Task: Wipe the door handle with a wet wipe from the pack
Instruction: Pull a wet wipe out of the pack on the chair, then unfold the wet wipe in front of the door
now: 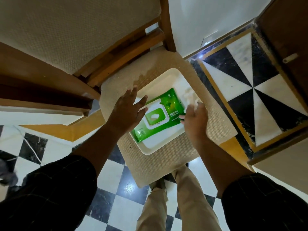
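Nearest to us, our dark sleeves (50, 189) frame the view, and below them our beige trousers (183, 202) stand on a black-and-white checkered floor (116, 185).

Just beyond, a chair seat (160, 157) covered in woven beige fabric carries a white tray (150, 148), and in the tray lies the pack of wet wipes (168, 112). The pack is a flat, glossy green pouch set at a slant, printed with white lettering that includes "40" and "Multi-Use". Its white plastic lid (152, 104) is flipped up, and in the green opening a white wipe shows.

Our left hand (127, 110) hovers over the pack's left end, palm down, with the fingers spread apart and closed on nothing; whether the fingertips touch the raised lid we cannot tell. Our right hand (195, 118) is curled at the pack's right edge with its fingers closed on a wet wipe (191, 97), a crumpled, blurred white sheet that rises from the fist above the tray's right side.

Farther off, a wooden chair frame (126, 52) and a padded beige backrest (75, 30) fill the upper left. At the far right a brown wooden door (286, 30) bears a pale metal door handle (290, 58), well apart from both hands.
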Demonstrator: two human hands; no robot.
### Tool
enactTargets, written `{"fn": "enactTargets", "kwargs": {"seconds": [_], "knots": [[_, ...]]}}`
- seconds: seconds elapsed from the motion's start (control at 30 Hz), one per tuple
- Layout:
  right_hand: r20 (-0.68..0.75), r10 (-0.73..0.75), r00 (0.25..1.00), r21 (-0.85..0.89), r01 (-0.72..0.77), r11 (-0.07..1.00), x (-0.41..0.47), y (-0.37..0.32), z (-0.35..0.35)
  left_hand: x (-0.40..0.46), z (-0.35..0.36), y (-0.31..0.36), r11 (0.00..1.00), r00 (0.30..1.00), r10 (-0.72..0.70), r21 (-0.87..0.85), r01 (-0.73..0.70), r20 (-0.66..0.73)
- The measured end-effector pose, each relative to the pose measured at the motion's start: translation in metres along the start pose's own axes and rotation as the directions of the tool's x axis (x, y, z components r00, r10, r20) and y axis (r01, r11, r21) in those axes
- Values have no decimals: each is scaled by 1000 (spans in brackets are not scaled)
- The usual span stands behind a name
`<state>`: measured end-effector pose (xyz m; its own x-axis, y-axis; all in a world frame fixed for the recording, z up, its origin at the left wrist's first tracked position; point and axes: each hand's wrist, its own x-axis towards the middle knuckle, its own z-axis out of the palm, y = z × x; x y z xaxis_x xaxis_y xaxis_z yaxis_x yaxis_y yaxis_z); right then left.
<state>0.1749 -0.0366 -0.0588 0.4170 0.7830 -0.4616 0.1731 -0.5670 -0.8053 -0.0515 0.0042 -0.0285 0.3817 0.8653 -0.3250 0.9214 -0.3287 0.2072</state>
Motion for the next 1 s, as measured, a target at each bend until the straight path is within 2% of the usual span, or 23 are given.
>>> {"fn": "enactTargets", "kwargs": {"seconds": [0.03, 0.1, 0.2, 0.23, 0.3, 0.33, 0.37, 0.47, 0.53, 0.6, 0.63, 0.7, 0.8, 0.83, 0.9, 1.0], "knots": [[18, 43, 999, 31, -43, 999, 2, 1, -5, -2, 1, -1, 1000, 1000, 0, 20, 0, 0], [49, 10, 999, -24, -9, 1000, 0, 0, -12, -6, 3, 3, 999, 1000, -18, 44, 18, -8], [-7, -37, 999, -76, 36, 996, -5, -3, -24, -17, 10, 24, 999, 1000, 11, 46, -12, 7], [-30, -35, 999, -74, 33, 997, -8, -7, -30, -23, 12, 34, 997, 997, 63, 52, -65, 46], [-32, -5, 999, -55, 3, 999, -13, -15, -44, -37, 21, 54, 977, 958, 146, 114, -179, 246], [-17, 3, 1000, -40, -4, 999, -17, -19, -52, -44, 25, 63, 968, 924, 142, 147, -205, 355], [-4, 8, 1000, -21, -8, 1000, -22, -24, -59, -49, 27, 69, 967, 893, 104, 164, -193, 437], [30, 13, 999, 24, -14, 1000, -45, -51, -93, -51, 3, 86, 991, 836, -24, 126, -54, 548], [49, 14, 999, 49, -16, 999, -63, -71, -118, -49, -30, 101, 987, 813, -98, -46, 152, 573], [66, 6, 998, 141, -15, 990, -85, -93, -145, -51, -72, 122, 868, 839, -142, -342, 361, 525], [60, -10, 998, 219, -3, 976, -100, -109, -162, -53, -98, 139, 762, 877, -127, -520, 385, 463], [79, -22, 997, 347, -6, 938, -131, -131, -184, -63, -137, 171, 541, 918, -94, -754, 373, 386], [57, -42, 997, 427, 14, 904, -186, -167, -221, -82, -198, 224, 327, 938, 74, -897, 298, 338], [38, -46, 998, 432, 25, 901, -200, -174, -231, -87, -213, 240, 280, 947, 138, -928, 244, 290], [-36, -60, 998, 476, 70, 877, -227, -189, -255, -100, -241, 272, 267, 959, 211, -955, 131, 190], [-169, -135, 976, 410, 195, 891, -252, -207, -290, -107, -273, 312, 273, 969, 221, -961, 43, 106]]}}
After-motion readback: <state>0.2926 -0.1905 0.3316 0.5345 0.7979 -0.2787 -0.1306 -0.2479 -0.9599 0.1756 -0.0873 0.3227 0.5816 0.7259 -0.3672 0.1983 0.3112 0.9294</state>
